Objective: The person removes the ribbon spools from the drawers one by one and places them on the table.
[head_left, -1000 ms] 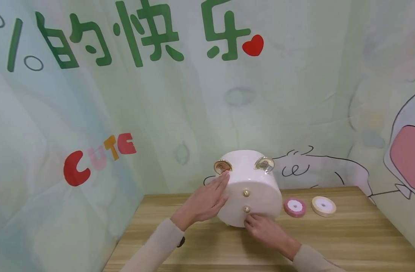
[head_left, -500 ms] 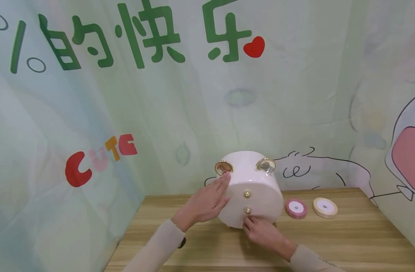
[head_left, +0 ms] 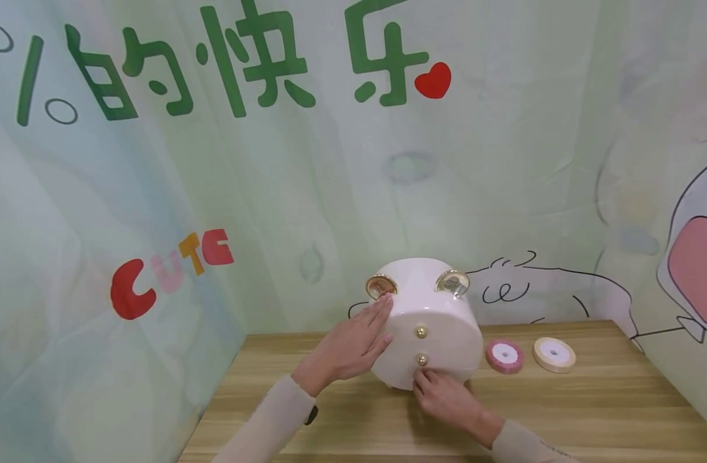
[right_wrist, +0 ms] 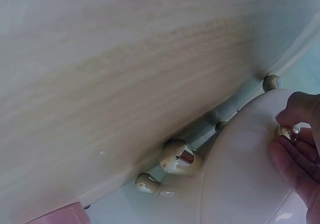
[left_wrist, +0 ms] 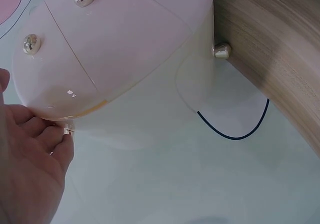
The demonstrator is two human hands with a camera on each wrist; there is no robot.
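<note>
A glossy white round drawer box [head_left: 413, 286] stands on the table, its flat front toward me. Two gold-rimmed ears [head_left: 453, 282] stick up from its top. Gold knobs [head_left: 421, 332] run down the front, where thin seams cross it in the left wrist view. With fingers straight, my left hand [head_left: 347, 344] rests along the upper left edge, fingertips beside the left ear [head_left: 381, 283]. My right hand [head_left: 446, 395] is low on the front; thumb and fingers pinch the lowest knob [right_wrist: 286, 132], which they hide in the head view.
Right of the box lie a pink ribbon roll [head_left: 505, 356] and a cream ribbon roll [head_left: 554, 355]. Small gold feet [left_wrist: 222, 50] carry the box on the wooden table [head_left: 608, 399]. A printed curtain [head_left: 330, 193] hangs close behind the box and along both sides.
The head view has shifted very slightly. Both hands keep their places on the box, and its front looks the same.
</note>
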